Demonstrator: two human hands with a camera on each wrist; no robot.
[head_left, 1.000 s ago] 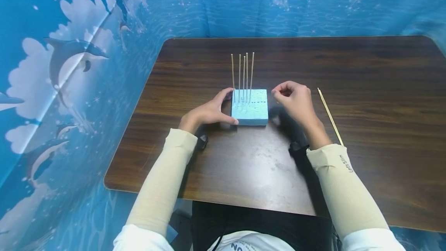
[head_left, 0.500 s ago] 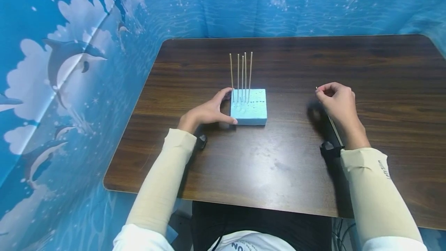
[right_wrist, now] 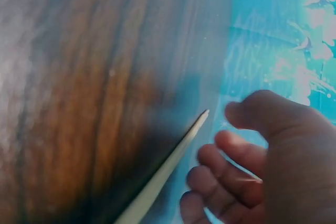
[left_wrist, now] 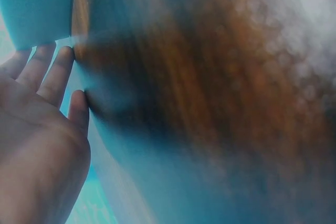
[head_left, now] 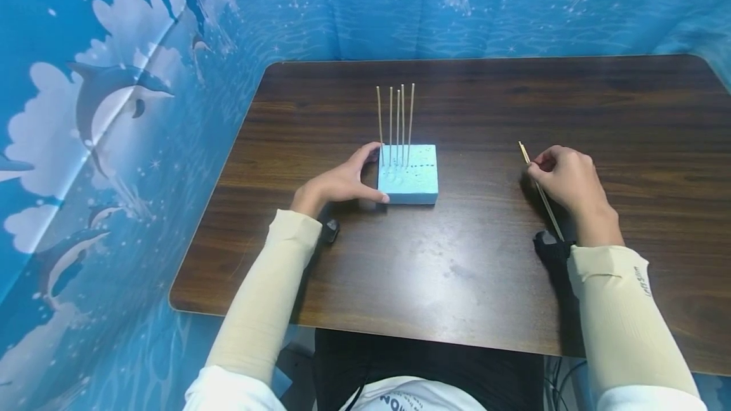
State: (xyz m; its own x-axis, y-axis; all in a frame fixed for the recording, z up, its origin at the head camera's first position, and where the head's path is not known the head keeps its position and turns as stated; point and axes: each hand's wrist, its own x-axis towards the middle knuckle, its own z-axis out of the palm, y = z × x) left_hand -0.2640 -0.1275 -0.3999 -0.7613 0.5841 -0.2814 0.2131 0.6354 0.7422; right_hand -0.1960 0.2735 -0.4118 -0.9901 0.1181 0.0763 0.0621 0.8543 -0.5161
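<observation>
On the dark brown wooden desk [head_left: 457, 271] a square light-blue foam block [head_left: 408, 175] stands near the middle, with five thin wooden skewers [head_left: 396, 122] stuck upright in its far left part. The left hand [head_left: 339, 184] rests against the block's left side, thumb at the near corner, its fingers [left_wrist: 50, 74] nearly straight along the foam. Well to the right, the right hand [head_left: 568, 181] lies curled over a loose thin wooden skewer [head_left: 539, 190] flat on the desk, its fingers [right_wrist: 231, 169] bent beside it; whether they grip it cannot be told.
</observation>
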